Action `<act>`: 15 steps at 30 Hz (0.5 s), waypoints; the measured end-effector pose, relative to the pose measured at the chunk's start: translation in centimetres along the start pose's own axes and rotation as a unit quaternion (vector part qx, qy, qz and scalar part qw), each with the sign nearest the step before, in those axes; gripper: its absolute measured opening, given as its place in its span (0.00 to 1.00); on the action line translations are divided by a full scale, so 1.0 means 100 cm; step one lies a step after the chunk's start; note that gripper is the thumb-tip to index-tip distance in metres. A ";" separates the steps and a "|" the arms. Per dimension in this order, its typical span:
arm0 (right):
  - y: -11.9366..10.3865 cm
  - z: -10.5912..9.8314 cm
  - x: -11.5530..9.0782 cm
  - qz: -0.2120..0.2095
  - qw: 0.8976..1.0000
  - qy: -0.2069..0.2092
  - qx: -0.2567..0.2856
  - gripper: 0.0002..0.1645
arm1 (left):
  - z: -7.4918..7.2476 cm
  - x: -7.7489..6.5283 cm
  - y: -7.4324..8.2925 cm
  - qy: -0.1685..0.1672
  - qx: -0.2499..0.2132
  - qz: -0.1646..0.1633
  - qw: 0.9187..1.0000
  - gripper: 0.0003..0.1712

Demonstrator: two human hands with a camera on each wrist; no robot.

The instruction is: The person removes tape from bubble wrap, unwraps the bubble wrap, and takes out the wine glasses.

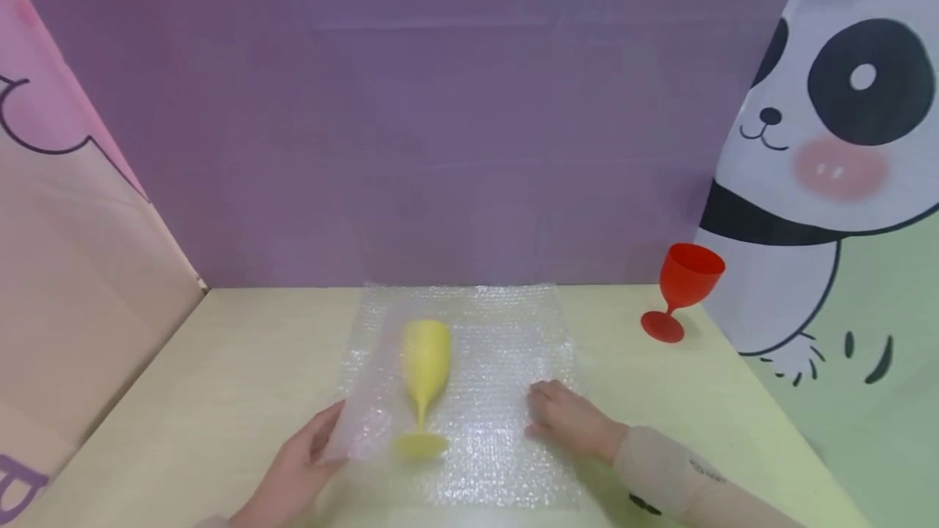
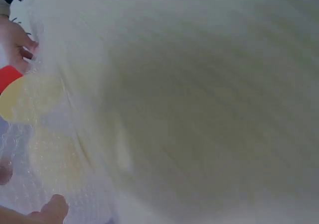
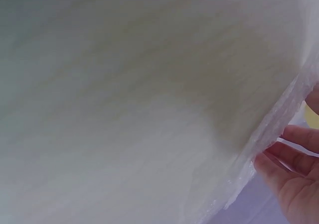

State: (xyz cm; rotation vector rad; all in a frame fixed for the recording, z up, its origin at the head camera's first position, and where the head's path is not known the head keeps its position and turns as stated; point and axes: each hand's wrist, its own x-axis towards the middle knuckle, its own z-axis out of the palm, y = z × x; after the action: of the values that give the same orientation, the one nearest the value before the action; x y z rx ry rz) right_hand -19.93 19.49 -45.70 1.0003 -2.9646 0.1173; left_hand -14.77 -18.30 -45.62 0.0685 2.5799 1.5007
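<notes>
A yellow plastic goblet (image 1: 425, 361) lies on a clear bubble wrap sheet (image 1: 506, 430), its foot toward me. My left hand (image 1: 297, 459) grips the sheet's left edge between thumb and fingers and holds it raised beside the goblet. In the left wrist view the thumb (image 2: 54, 208) shows against the wrap, and yellow shows partly through it. On the sheet's right part rests my right hand (image 1: 575, 422), its fingers pointing toward the goblet. The right wrist view shows its fingertips (image 3: 271, 167) touching the wrap's edge, with no tight grip visible.
A red goblet (image 1: 689, 274) stands at the back right of the pale yellow table (image 1: 242, 365). A purple wall cloth (image 1: 440, 129) hangs behind the table. Side panels flank it, the right one with a panda print (image 1: 829, 129).
</notes>
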 end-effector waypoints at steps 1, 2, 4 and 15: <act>0.000 0.000 0.000 0.000 1.000 0.000 -0.001 0.31 | -0.002 0.000 -0.002 0.006 -0.006 -0.015 1.000 0.36; 0.000 0.001 0.000 -0.002 1.000 0.000 -0.003 0.31 | -0.004 0.001 -0.004 0.012 -0.009 -0.028 0.999 0.35; -0.001 0.001 0.001 -0.004 1.000 0.002 -0.008 0.31 | -0.009 0.001 -0.009 0.018 -0.007 -0.040 0.999 0.36; 0.001 0.001 0.001 -0.030 0.999 0.023 -0.035 0.27 | -0.033 -0.008 -0.031 0.066 0.015 -0.068 0.995 0.34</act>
State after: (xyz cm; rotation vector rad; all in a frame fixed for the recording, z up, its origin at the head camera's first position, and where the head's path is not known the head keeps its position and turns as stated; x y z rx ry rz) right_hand -20.07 19.44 -45.78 1.0603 -2.8726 0.0353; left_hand -14.39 -22.80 -46.62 -0.2037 2.6474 1.4643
